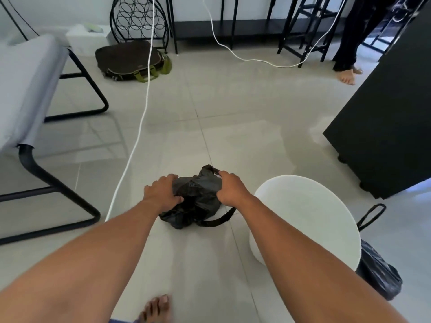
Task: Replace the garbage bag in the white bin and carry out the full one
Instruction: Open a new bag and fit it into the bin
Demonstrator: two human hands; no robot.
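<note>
Tiled floor (233, 117) — bag (198, 201) half-hidden

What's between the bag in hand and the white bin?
Nothing visible. Both the left hand and right hand grip the crumpled black bag over bare floor, and the white bin sits just to its right. A second black bag lies beyond the bin.

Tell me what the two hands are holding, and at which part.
Both hands grip the crumpled black plastic garbage bag lying on the floor: the left hand at its left side, the right hand at its upper right edge.
</note>
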